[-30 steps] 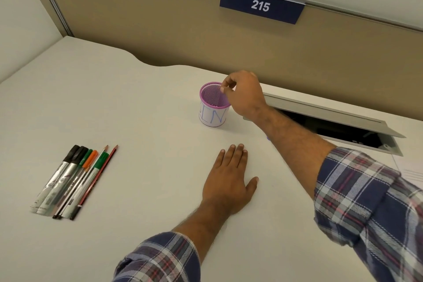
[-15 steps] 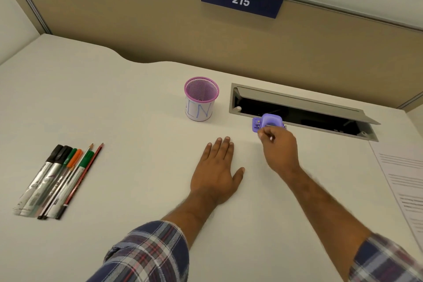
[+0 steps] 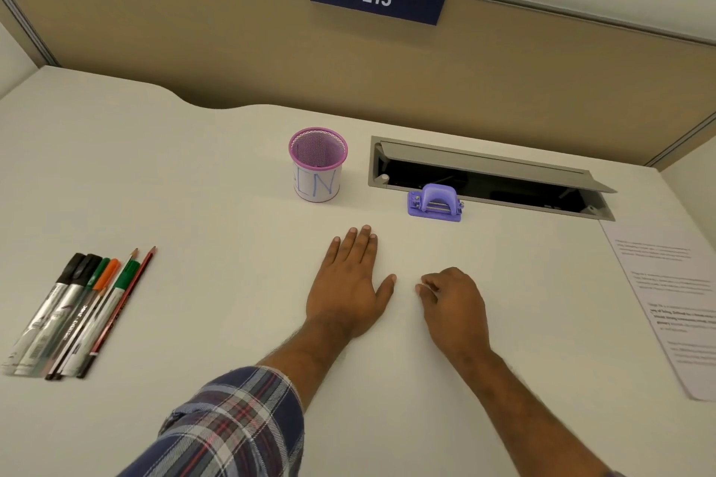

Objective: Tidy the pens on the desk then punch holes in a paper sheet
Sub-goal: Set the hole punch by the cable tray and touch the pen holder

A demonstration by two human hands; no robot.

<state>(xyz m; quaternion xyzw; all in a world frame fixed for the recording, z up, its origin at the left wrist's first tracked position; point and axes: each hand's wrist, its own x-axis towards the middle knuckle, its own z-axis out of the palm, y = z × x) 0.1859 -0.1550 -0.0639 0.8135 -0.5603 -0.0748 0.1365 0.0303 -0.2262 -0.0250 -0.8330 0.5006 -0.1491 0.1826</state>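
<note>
Resting flat on smooth white desk (image 3: 193,174), left hand (image 3: 350,288) fingers straight, right hand (image 3: 455,302) fingers loosely curled, empty, round mesh cup (image 3: 317,165), boxy plastic punch (image 3: 436,202)

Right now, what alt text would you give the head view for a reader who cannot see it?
A person's left hand lies flat on a white desk and the right hand rests beside it, fingers loosely curled, both holding nothing. Pens and pencils lie in a row at left; a purple mesh cup, a purple hole punch and a printed sheet sit beyond and right.
</note>
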